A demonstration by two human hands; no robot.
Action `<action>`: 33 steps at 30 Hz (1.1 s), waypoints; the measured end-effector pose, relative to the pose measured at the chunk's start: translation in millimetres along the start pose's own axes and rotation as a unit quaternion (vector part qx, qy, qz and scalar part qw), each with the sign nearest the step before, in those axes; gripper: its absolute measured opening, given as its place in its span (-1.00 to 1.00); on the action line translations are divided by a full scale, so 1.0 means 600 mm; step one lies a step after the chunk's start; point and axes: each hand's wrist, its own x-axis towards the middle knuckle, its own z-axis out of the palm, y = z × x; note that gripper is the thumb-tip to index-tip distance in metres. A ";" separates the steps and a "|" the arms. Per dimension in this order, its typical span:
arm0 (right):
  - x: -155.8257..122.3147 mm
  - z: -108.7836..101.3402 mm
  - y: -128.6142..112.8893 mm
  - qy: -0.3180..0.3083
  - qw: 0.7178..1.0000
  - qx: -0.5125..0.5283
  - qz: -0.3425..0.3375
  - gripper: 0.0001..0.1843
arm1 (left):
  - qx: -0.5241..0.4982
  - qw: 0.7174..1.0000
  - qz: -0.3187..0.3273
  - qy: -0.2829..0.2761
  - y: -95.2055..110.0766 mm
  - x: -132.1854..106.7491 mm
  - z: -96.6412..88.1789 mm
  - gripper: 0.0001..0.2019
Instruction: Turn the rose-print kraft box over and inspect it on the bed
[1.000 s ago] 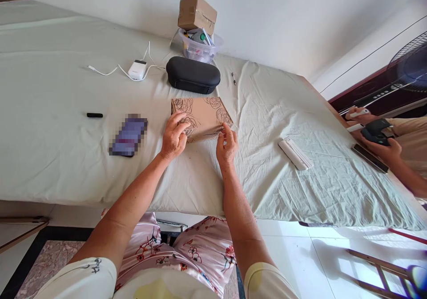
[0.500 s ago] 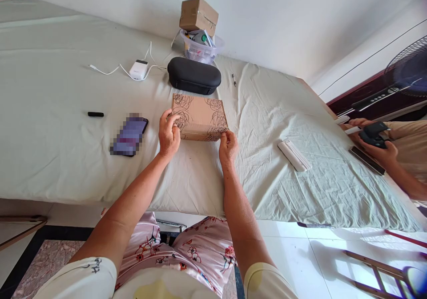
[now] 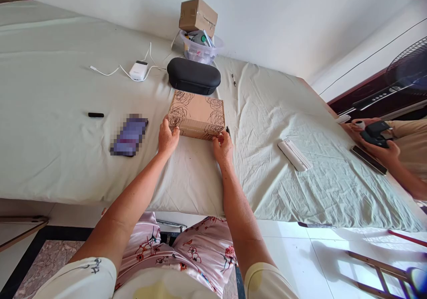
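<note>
A flat brown cardboard box (image 3: 197, 113) printed with black rose outlines lies on a pale green sheet (image 3: 60, 157) over the table. My left hand (image 3: 167, 138) grips its near left corner, thumb on the front face. My right hand (image 3: 223, 148) holds the near right corner, fingers curled against the front edge. A small dark object shows just beside my right fingers; I cannot make out what it is.
Behind the box lies a black oval case (image 3: 193, 75), then a plastic tub (image 3: 200, 49) with a small carton (image 3: 197, 14) on it. A phone (image 3: 129, 136), a white charger (image 3: 138, 69), a black marker (image 3: 95, 114) and a white strip (image 3: 295, 155) lie around. Another person's hands (image 3: 376, 141) hold a device at right.
The box was tilted up and turned in my hands; now it lies flat on the sheet. Both hands have slid down to its near corners.
</note>
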 end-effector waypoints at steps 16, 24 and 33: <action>-0.006 -0.012 -0.031 -0.055 0.998 -0.005 0.023 -0.75 | -0.031 0.998 -0.011 0.059 -0.056 0.022 0.011 -0.61; -0.011 -0.015 -0.051 -0.064 0.998 0.004 0.025 -0.64 | -0.038 0.998 -0.016 0.051 -0.048 0.020 0.012 -0.56; -0.007 -0.017 -0.047 -0.047 0.999 0.011 0.021 -0.67 | 0.001 0.996 0.026 0.080 -0.036 0.011 0.008 -0.61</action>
